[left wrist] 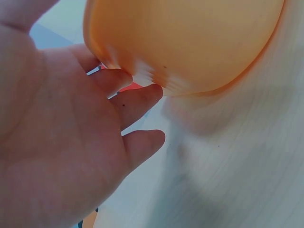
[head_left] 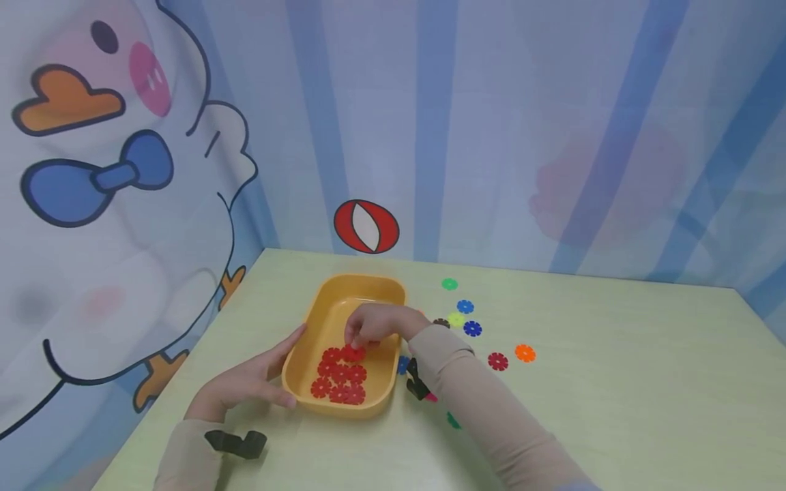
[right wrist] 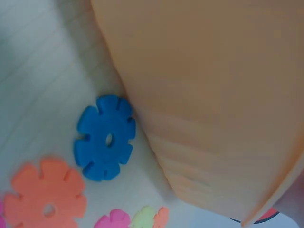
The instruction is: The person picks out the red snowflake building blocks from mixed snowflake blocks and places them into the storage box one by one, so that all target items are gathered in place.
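Observation:
An orange-yellow plastic tray [head_left: 338, 411] stands on the table, with several red notched plastic discs [head_left: 340, 373] lying in its near half. My left hand [head_left: 250, 383] rests against the tray's left side, its thumb by the near corner and its fingers spread along the wall. In the left wrist view, those fingers [left wrist: 137, 107] look fairly straight beside the tray's outer wall. Reaching over the right rim, my right hand [head_left: 379, 323] has curled fingers and pinches a red disc [head_left: 353, 353] above the others. The right wrist view hides that hand behind the tray wall.
Loose discs lie right of the tray: blue [right wrist: 105, 138], coral [right wrist: 45, 194], green [head_left: 449, 284], yellow [head_left: 456, 319], dark red [head_left: 498, 361], orange [head_left: 525, 352] and others. A printed curtain [head_left: 491, 136] rises behind the table. My right forearm [head_left: 491, 409] partly covers some discs.

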A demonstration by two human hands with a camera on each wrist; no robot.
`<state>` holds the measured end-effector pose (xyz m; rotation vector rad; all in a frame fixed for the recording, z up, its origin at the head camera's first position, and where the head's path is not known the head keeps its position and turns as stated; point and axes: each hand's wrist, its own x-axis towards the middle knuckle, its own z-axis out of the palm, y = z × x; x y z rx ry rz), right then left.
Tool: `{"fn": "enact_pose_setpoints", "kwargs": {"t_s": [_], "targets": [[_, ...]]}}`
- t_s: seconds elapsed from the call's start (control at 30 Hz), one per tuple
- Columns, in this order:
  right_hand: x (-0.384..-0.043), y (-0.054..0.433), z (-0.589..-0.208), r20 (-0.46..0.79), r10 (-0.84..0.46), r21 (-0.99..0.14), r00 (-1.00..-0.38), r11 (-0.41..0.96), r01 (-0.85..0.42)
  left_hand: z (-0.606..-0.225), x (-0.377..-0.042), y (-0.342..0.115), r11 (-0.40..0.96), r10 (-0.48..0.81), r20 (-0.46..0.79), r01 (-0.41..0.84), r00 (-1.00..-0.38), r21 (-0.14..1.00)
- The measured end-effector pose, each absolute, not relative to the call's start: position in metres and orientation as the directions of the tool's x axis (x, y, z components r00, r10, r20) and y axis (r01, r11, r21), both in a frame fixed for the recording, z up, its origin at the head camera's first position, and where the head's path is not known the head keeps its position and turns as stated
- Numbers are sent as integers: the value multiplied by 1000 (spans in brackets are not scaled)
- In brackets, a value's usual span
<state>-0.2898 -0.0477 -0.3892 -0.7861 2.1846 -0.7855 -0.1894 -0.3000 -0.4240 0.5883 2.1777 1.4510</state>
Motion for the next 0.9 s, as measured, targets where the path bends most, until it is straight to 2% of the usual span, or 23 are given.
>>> {"fn": "enact_pose_setpoints", "kwargs": {"t_s": [0.9], "targets": [[-285, -55, -396, -389, -650, -601, -653, 716, -356, -424, -189, -300, 359, 574, -137, 97, -807, 928]]}}
